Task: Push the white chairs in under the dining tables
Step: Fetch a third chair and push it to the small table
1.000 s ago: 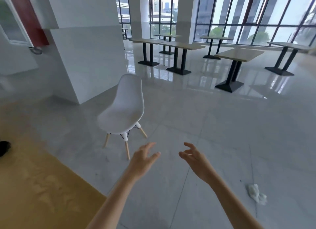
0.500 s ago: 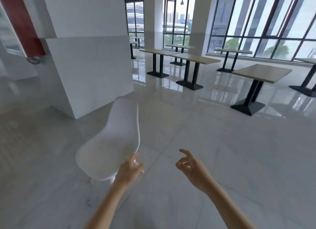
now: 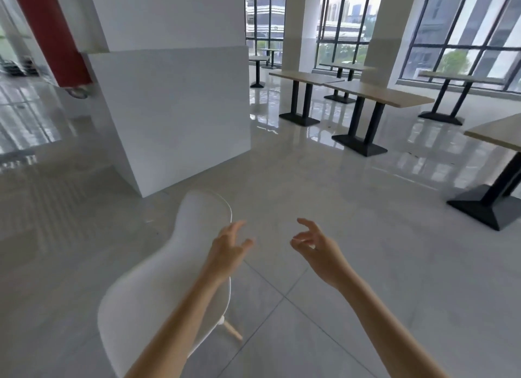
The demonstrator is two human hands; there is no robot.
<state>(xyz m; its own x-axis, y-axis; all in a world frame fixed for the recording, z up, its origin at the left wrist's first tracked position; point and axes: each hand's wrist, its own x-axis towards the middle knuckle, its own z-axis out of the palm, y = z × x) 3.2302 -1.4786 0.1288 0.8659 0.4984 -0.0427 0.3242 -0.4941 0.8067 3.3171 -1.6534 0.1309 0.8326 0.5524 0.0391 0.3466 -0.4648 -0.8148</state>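
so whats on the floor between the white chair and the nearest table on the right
Nothing: the head view shows only bare grey floor tiles between the white chair and the nearest table's black base. The open right hand hovers over that stretch.

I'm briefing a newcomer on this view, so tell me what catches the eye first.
The white chair fills the lower left, standing alone on the grey floor, with both bare hands open above it: the left hand over its right edge, the right hand off to its right. Behind it rises a white block wall, and wood-topped tables line the windows at right.
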